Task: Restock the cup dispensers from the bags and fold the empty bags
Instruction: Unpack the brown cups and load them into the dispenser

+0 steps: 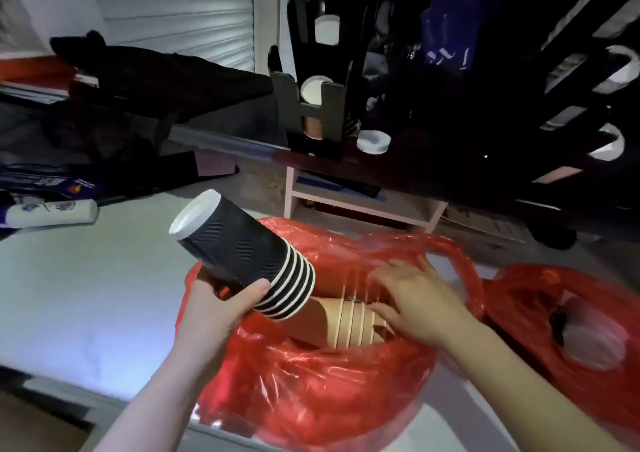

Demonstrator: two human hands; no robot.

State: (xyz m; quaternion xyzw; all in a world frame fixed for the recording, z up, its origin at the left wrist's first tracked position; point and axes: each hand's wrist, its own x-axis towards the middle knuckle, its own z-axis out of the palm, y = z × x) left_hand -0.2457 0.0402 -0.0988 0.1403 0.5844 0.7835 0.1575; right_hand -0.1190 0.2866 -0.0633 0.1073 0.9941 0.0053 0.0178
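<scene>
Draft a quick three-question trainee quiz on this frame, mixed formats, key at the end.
1. True or false: the left hand grips a stack of black cups.
2. What does the right hand reach onto inside the open red bag? A) brown cup stack B) a spoon C) a folded towel
3. Fill in: the brown cup stack lies on its ____.
Key: 1 true; 2 A; 3 side.
</scene>
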